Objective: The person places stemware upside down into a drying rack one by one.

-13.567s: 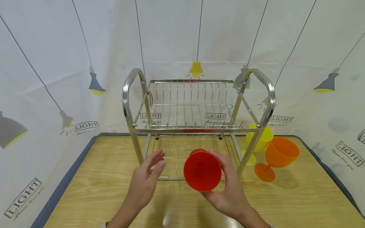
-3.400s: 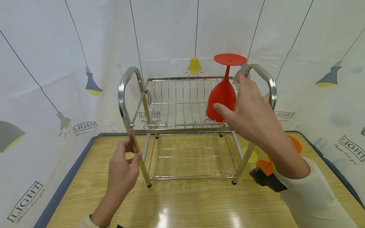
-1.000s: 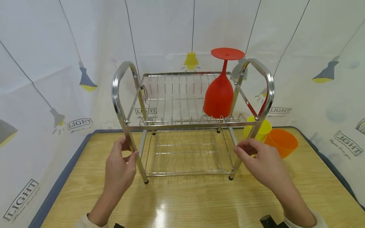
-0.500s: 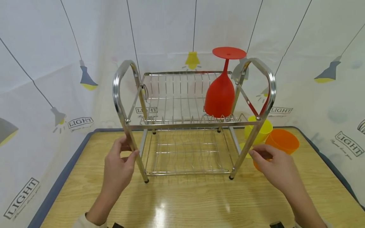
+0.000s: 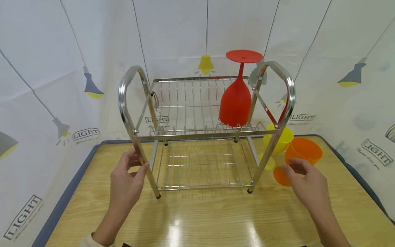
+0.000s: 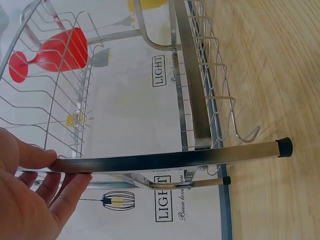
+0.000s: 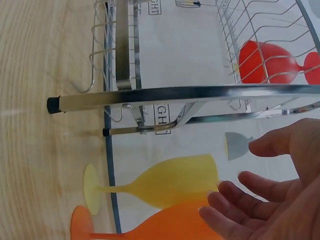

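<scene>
A two-tier metal dish rack (image 5: 197,136) stands on the table. My left hand (image 5: 127,183) grips its front left post, thumb on one side and fingers on the other, as the left wrist view also shows. On the upper tier, toward the right, a red goblet (image 5: 236,103) sits upside down with its foot up. My right hand (image 5: 310,187) is off the rack with fingers loosely bent, holding nothing. It overlaps the orange goblet (image 5: 303,151) in the head view. Just behind that, a yellow goblet (image 5: 285,140) stands upright, partly hidden by the rack's right post.
The wooden table (image 5: 197,219) has a blue-grey border (image 5: 80,178) along its edges. Behind it hangs a pale sheet (image 5: 179,34) printed with lamps and lettering. The rack's lower wire tier (image 5: 202,164) sits just above the table.
The red goblet, earlier in my right hand, now rests inverted on the upper tier. My right hand has left the right post and moved right, toward the orange goblet. My left hand stays on its post.
</scene>
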Demonstrator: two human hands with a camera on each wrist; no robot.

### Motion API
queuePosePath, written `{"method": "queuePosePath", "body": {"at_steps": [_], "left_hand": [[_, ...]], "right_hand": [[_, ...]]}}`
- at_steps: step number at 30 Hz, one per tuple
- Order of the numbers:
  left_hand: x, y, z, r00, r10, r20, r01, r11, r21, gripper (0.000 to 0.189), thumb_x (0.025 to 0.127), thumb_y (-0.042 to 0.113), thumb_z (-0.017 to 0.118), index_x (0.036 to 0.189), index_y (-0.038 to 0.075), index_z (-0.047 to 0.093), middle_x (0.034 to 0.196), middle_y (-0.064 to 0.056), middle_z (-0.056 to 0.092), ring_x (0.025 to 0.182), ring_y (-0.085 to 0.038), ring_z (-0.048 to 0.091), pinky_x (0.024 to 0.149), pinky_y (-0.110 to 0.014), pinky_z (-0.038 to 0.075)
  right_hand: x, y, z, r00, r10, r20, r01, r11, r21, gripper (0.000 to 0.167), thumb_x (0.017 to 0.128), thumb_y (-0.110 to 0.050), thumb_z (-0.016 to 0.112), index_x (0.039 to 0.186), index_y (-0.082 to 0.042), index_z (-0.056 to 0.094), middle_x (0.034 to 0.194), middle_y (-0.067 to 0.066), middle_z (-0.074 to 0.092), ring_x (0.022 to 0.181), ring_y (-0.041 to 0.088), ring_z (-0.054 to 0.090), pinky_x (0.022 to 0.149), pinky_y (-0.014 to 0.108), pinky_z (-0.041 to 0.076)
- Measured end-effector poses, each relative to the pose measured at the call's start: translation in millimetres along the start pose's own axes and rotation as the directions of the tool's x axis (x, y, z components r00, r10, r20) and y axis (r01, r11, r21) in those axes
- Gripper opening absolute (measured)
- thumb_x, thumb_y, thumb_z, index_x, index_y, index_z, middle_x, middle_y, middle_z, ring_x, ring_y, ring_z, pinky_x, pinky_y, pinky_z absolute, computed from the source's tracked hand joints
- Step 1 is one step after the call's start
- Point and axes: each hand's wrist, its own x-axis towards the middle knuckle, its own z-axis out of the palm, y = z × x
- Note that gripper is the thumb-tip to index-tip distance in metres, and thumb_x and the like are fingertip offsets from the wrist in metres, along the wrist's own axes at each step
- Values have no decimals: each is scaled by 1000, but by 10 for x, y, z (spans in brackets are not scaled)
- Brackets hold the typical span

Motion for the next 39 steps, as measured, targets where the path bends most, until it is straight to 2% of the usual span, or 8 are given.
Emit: {"method": "queuePosePath", "body": {"at_steps": [3,8,18,21,24,28,34,39], "left_hand": [[2,-1,-4,1000,18,-11,-18,1000,10,39,82,-11,70,117,1,59,97,-11,66,86,-5,62,67,-13,57],[1,2,3,999,32,-8,-32,999,22,38,82,-12,70,117,-1,58,96,-12,66,85,-8,63,67,-12,57],[-8,-28,20,997,74,-15,-73,997,25,39,81,-14,69,117,-3,58,95,-15,66,86,-25,67,66,-10,55],[-5,-36,22,997,78,-13,-78,996,32,40,81,-14,69,118,-4,57,95,-16,66,86,-26,67,65,-9,55],[-6,-41,20,997,76,-13,-75,996,39,40,81,-14,69,118,-4,57,95,-16,66,86,-26,67,65,-9,55],[-4,-46,21,997,77,-8,-77,996,43,40,81,-14,69,118,-5,57,95,-16,66,86,-26,67,65,-8,54],[-4,-55,16,998,70,-1,-70,997,42,40,81,-13,69,118,-4,57,94,-14,66,87,-25,67,64,-9,55],[3,-51,17,998,61,-1,-61,997,39,40,81,-13,69,118,-4,56,94,-15,66,87,-25,67,64,-10,55]], "right_hand": [[25,50,6,999,14,-34,-13,1000,20,58,96,-50,53,132,-5,54,122,18,62,108,33,56,68,27,48],[53,152,5,996,47,-80,-44,998,33,54,96,-45,54,131,-4,55,121,19,62,106,32,57,61,14,44],[132,354,5,983,150,-102,-148,989,32,58,96,-43,54,132,2,52,124,23,59,108,35,55,59,17,44],[159,394,5,976,178,-122,-174,984,45,63,95,-42,54,135,6,47,127,25,54,111,37,52,66,23,45],[193,428,15,969,202,-145,-191,978,84,72,94,-41,58,140,10,37,132,27,45,115,40,47,78,37,46],[238,475,42,961,220,-169,-199,971,130,87,90,-42,63,147,8,19,141,29,32,120,43,41,86,48,44],[330,522,84,971,180,-157,-154,975,161,105,88,-45,67,154,-2,-2,152,28,20,126,45,34,94,56,42],[412,541,99,975,169,-144,-140,971,192,109,87,-45,68,154,-5,-8,156,27,14,132,47,31,105,62,37]]}}
